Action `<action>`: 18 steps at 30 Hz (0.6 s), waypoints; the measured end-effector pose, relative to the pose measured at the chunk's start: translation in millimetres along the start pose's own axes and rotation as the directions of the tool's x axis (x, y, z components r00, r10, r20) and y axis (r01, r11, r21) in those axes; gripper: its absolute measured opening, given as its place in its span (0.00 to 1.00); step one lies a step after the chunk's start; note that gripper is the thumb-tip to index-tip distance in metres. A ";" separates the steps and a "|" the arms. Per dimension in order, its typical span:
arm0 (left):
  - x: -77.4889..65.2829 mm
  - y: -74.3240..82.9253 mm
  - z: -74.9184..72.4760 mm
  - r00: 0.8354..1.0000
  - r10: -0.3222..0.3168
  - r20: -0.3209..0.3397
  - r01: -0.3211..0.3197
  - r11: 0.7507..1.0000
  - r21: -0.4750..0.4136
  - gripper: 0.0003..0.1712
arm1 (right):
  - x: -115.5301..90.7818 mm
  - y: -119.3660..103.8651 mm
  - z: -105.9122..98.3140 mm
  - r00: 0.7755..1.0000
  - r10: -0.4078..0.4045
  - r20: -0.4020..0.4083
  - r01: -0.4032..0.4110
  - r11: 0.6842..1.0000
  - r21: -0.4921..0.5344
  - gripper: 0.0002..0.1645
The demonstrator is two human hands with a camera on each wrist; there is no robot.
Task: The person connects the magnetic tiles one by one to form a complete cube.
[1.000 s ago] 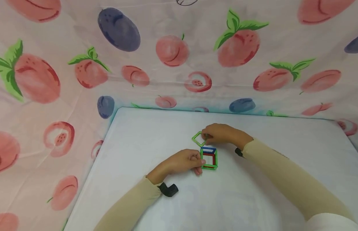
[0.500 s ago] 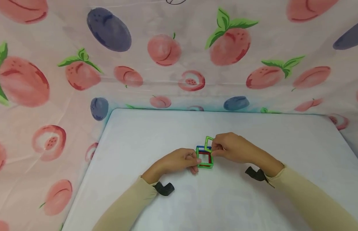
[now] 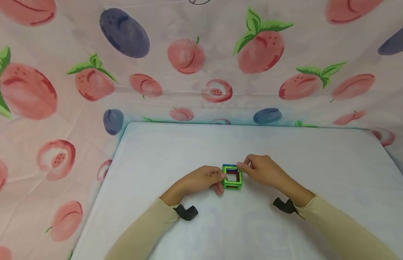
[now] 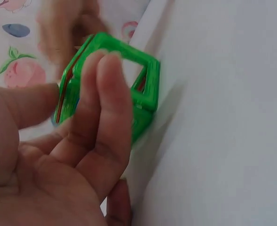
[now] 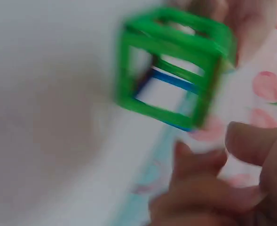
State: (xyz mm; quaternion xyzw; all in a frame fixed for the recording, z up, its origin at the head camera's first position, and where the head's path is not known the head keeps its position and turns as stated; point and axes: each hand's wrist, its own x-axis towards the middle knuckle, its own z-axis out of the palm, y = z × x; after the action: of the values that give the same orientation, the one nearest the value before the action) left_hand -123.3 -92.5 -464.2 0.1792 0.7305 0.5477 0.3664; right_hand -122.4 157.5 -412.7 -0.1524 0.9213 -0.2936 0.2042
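Observation:
A small cube of square magnetic tiles (image 3: 232,177) is on the white table, with green frames on its top and front and blue and red edges showing through. My left hand (image 3: 202,181) holds it from the left, thumb at the top edge and fingers along its side; in the left wrist view the fingers (image 4: 114,87) lie across a green tile (image 4: 150,84). At the cube's far right corner is my right hand (image 3: 264,171). The right wrist view, blurred, shows the cube (image 5: 173,63) apart from the right thumb (image 5: 251,141) and loosely bent fingers, with nothing between them.
The white table (image 3: 175,144) spreads around the cube. Behind it and at the left hangs a fruit-print cloth (image 3: 188,86). Black straps or mounts (image 3: 186,212) stick out at both wrists.
The right hand has brought a light green square tile from behind the cube onto its top and let go of it. The left hand has kept its hold on the cube.

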 end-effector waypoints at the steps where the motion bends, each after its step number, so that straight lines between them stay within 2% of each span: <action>1: 0.2 0.8 1.1 1.000 -0.006 -0.012 0.006 1.000 -0.011 0.17 | -0.5 5.6 3.8 0.999 0.034 0.042 -0.038 0.995 0.097 0.23; 3: 0.8 1.9 3.1 0.999 -0.012 -0.030 0.011 1.000 -0.018 0.16 | -1.6 15.2 11.9 0.987 0.060 0.147 -0.100 0.953 0.287 0.26; 5: 0.7 2.3 5.3 0.999 -0.016 -0.046 0.015 1.000 -0.017 0.17 | -3.5 22.1 20.1 0.974 0.057 0.218 -0.154 0.875 0.459 0.27; 7: 0.4 3.2 6.7 0.998 -0.015 -0.057 0.014 1.000 -0.012 0.17 | -5.6 25.8 26.2 0.975 0.050 0.218 -0.168 0.809 0.564 0.27; 10: 0.0 4.5 7.6 0.998 -0.019 -0.068 0.019 1.000 -0.005 0.17 | -7.8 27.5 30.5 0.980 0.059 0.189 -0.168 0.754 0.635 0.26; 13: 0.2 6.0 8.2 0.997 -0.020 -0.079 0.020 1.000 -0.005 0.17 | -8.5 26.1 31.8 0.980 0.092 0.174 -0.185 0.737 0.650 0.24; 15: 0.6 6.4 8.5 0.996 -0.025 -0.085 0.024 1.000 -0.005 0.17 | -8.3 24.7 31.8 0.979 0.118 0.165 -0.197 0.746 0.636 0.25; 16: 0.7 6.6 8.7 0.996 -0.028 -0.088 0.027 1.000 -0.007 0.17 | -8.3 23.6 31.5 0.980 0.130 0.152 -0.196 0.766 0.612 0.25; 18: 1.2 6.4 9.4 0.996 -0.035 -0.088 0.034 0.999 -0.015 0.17 | -8.1 22.2 30.4 0.984 0.151 0.095 -0.179 0.840 0.512 0.26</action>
State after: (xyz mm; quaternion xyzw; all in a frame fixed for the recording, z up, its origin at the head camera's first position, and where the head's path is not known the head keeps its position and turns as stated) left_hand -118.2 -83.3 -459.8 0.1398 0.7453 0.5535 0.3443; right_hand -104.8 163.6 -446.4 -0.0194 0.8124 -0.5082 0.2854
